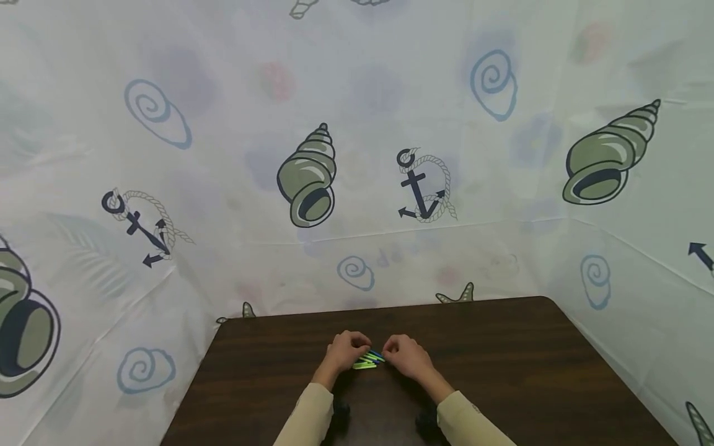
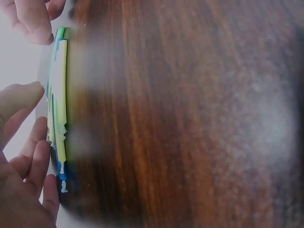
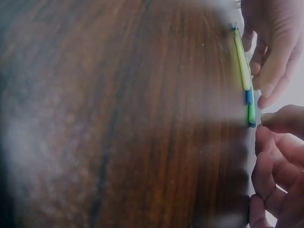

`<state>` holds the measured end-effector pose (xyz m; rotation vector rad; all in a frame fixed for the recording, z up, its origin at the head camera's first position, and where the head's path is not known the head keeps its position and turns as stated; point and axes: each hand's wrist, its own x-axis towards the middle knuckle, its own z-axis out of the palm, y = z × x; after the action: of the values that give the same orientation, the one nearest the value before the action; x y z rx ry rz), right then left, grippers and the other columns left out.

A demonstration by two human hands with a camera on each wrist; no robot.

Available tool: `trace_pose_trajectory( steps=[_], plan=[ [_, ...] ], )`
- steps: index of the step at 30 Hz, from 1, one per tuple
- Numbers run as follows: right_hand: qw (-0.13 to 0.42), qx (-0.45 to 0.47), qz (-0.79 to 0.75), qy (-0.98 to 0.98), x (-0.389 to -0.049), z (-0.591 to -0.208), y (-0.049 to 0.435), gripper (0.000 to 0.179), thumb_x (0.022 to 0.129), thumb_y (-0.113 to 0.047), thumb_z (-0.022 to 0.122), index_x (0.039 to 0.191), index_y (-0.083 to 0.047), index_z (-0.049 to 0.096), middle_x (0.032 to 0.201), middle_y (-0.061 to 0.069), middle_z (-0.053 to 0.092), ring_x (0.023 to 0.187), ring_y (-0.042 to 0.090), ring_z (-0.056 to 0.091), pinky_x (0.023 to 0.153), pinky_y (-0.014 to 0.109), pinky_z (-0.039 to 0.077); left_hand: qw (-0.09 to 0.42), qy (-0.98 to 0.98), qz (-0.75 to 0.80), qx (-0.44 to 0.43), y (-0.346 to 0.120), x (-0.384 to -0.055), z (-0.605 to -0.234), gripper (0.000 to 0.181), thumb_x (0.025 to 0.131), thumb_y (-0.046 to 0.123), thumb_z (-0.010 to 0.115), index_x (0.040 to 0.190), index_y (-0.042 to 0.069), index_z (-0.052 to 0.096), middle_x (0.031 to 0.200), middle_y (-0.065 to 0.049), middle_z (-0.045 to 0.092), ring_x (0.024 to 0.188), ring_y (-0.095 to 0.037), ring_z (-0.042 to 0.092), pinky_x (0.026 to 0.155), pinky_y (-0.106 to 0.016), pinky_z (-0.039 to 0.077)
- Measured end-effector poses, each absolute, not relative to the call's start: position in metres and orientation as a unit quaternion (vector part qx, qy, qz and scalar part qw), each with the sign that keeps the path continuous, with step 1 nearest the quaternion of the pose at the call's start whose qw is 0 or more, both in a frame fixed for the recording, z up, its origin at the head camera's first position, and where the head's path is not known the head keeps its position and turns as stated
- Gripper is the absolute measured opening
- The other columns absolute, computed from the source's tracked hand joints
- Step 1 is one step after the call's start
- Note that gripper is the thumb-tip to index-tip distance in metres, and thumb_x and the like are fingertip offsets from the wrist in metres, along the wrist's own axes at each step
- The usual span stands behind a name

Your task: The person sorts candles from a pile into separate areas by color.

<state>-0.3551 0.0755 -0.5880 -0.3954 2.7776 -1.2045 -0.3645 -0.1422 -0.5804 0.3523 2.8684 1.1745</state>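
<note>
A small pile of thin birthday candles [image 1: 368, 359], yellow-green, green and blue, lies on the brown wooden table [image 1: 474, 347] between the two hands. White wicks stick out of several candles [image 2: 58, 95] at their near ends in the left wrist view. My left hand [image 1: 346, 350] is at the pile's left end, its thumb and fingers apart, with nothing seen between them. At the other end is my right hand [image 1: 407, 356], fingers loosely bent, thumb and index tips close together beside the candles [image 3: 243, 66]. Whether either hand's fingertips touch a candle cannot be told.
Pale cloth printed with shells and anchors [image 1: 357, 155] hangs behind the table and at its sides. The table's far edge [image 1: 390, 308] lies a little beyond the hands. Light sleeves [image 1: 312, 412] cover both forearms.
</note>
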Motion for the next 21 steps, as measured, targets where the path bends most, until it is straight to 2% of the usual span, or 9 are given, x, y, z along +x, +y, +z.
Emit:
trace_pose_trajectory(
  steps=[8, 21],
  plan=[
    [0.029, -0.125, -0.381, 0.916, -0.351, -0.592, 0.077, 0.007, 0.102, -0.024, 0.073, 0.098, -0.018, 0.076, 0.082, -0.005, 0.064, 0.068, 0.014, 0.056, 0.063, 0.034, 0.043, 0.021, 0.919, 0.379, 0.101, -0.140, -0.381, -0.609, 0.008, 0.100, 0.025, 0.075, 0.101, 0.026, 0.083, 0.108, 0.001, 0.076, 0.109, -0.031, 0.060, 0.095, -0.065, 0.036],
    [0.021, -0.123, -0.327, 0.937, -0.353, -0.588, 0.071, 0.007, 0.097, -0.021, 0.074, 0.091, -0.019, 0.070, 0.078, -0.007, 0.062, 0.065, 0.013, 0.055, 0.061, 0.035, 0.042, 0.021, 0.924, 0.373, 0.088, -0.141, -0.384, -0.611, 0.009, 0.099, 0.024, 0.076, 0.092, 0.027, 0.080, 0.110, -0.001, 0.069, 0.109, -0.031, 0.053, 0.092, -0.063, 0.035]
  ],
)
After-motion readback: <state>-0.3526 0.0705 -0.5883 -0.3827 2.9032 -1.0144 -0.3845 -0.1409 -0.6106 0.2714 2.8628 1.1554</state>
